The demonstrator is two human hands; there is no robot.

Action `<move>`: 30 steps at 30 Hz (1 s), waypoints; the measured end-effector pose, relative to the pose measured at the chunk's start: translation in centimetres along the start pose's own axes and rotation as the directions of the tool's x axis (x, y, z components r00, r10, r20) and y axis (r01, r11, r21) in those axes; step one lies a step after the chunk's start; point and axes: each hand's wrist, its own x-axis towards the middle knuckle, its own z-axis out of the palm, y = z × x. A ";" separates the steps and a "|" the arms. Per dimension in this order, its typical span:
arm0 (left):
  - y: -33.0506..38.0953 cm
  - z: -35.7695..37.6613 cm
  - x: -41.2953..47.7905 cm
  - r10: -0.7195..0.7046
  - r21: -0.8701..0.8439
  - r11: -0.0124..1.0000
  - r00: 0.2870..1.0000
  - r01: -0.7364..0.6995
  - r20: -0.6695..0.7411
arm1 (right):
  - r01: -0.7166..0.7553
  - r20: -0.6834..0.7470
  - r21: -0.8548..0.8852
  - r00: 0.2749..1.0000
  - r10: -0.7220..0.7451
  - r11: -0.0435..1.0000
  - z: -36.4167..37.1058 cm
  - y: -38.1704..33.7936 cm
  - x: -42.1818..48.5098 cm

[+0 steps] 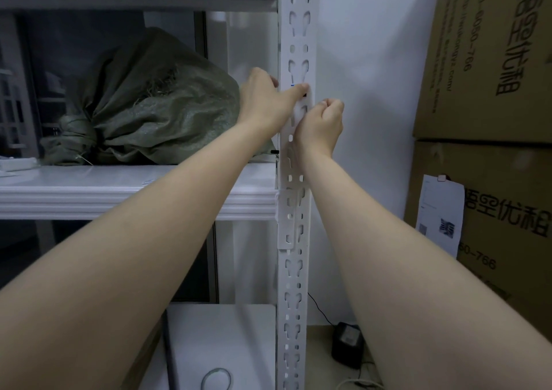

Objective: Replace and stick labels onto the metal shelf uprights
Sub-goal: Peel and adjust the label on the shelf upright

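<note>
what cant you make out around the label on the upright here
- Label on the upright, head view: mostly covered by the left hand; its text is hidden.
- Right hand: closed in a fist, so anything in its grip is hidden.
- Paper sheet on the cardboard box: print too small.

Both hands [263, 102] press label [301, 90] onto upright [294, 270].
</note>
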 end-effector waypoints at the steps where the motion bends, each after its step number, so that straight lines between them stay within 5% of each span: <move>1: 0.2 -0.2 0.1 -0.009 -0.017 1.000 1.000 0.009 0.020 | -0.003 0.001 -0.002 1.000 0.003 1.000 0.0 0.0 0.0; 6: 0.7 -1.0 0.2 -0.086 -0.127 0.987 0.992 0.097 0.094 | -0.018 -0.001 -0.040 1.000 0.018 0.999 0.2 0.1 0.0; 16: 0.6 -0.8 0.1 -0.109 -0.119 0.987 0.994 0.112 0.025 | -0.026 -0.030 -0.073 0.999 0.024 0.997 0.4 0.4 0.0; 30: -0.2 -0.7 0.3 -0.026 -0.118 0.992 0.996 0.036 0.081 | 0.001 -0.031 -0.105 1.000 -0.004 0.994 0.3 0.5 -0.1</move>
